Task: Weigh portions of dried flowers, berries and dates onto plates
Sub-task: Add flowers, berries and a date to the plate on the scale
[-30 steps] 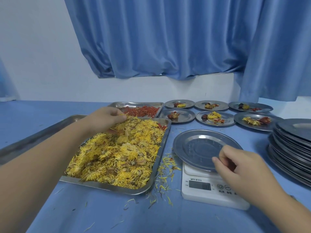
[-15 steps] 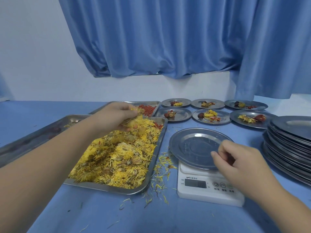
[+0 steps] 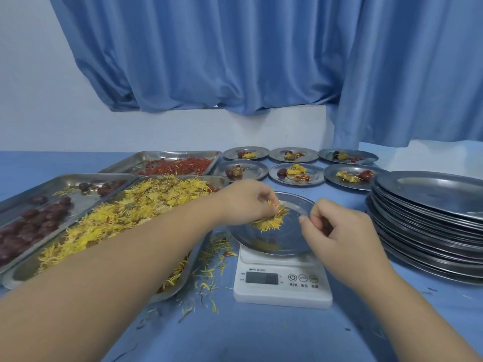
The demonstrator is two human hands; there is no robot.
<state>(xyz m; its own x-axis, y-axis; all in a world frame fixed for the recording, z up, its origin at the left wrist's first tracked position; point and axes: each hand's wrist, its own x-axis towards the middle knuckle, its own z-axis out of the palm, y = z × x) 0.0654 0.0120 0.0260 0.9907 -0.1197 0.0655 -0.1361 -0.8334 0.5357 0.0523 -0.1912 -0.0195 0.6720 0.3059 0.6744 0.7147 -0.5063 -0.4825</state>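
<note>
Hanging over the plate, the flower clump looks shaggy yellow.

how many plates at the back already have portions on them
6, in two rows behind the scale: far left plate, far middle plate, far right plate, near left plate, near middle plate, near right plate. None seem hidden.

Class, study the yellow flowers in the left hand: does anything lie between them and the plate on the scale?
Nothing visible does. The left hand holds the dried flowers over the plate, whose middle is bare; the right hand curls at its right edge, aside.
</note>
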